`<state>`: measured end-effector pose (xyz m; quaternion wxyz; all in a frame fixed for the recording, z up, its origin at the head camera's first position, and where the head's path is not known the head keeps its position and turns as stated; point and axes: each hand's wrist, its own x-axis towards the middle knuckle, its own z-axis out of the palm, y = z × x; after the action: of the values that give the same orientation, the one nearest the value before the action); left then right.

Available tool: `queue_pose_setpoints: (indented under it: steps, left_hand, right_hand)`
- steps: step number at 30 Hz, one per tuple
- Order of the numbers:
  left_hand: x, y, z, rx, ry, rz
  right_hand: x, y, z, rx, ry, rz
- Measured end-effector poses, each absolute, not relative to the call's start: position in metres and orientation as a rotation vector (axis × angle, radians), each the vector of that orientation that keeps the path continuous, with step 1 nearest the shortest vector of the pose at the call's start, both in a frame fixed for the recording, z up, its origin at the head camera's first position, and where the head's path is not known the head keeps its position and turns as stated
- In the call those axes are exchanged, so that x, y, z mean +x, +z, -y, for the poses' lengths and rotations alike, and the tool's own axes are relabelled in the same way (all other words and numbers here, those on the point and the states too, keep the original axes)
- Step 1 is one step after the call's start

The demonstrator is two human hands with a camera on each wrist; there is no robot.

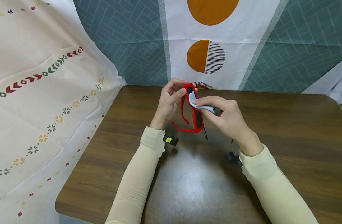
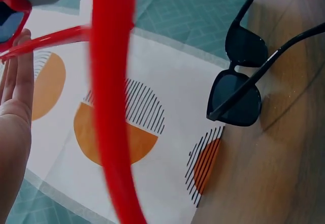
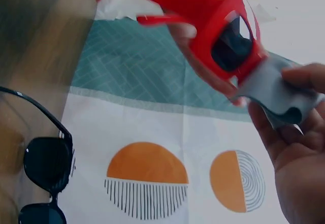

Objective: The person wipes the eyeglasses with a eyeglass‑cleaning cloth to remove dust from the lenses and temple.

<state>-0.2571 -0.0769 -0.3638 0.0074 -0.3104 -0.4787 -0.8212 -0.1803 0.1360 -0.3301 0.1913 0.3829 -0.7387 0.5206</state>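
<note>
Red-framed sunglasses [image 1: 198, 120] with dark lenses are held up above the table, front turned sideways and temples extending toward the left. My left hand [image 1: 168, 101] grips them by the upper end, thumb on the near side. Between the thumb and fingers of my right hand [image 1: 229, 116] is a folded light blue cloth [image 1: 191, 97], laid over the upper lens and the bridge. The right wrist view shows the cloth [image 3: 282, 89] bent double, its edge against the red frame. In the left wrist view a blurred red temple [image 2: 112, 107] crosses close to the camera.
Black sunglasses [image 2: 236, 94] with open temples stand on the wooden table [image 1: 112, 149], behind the hands and mostly hidden in the head view. A patterned curtain [image 1: 140, 43] hangs along the table's back edge; a cream cloth [image 1: 48, 93] hangs at the left.
</note>
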Motion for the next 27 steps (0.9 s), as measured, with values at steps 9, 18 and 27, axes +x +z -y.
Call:
queue_pose_setpoints:
  steps: [9, 18, 27]
  left_hand:
    - [-0.26, -0.37, 0.079, -0.929, -2.674, 1.457]
    - [-0.257, -0.37, 0.074, -0.94, -2.682, 1.521]
    - [-0.256, -0.37, 0.07, -0.9, -2.629, 1.643]
  right_hand:
    - [-0.18, -0.316, -0.152, 0.612, 1.642, 2.122]
    - [-0.185, -0.327, -0.135, 0.551, 1.212, 2.005]
    - [-0.183, -0.338, -0.124, 0.734, 1.166, 2.132]
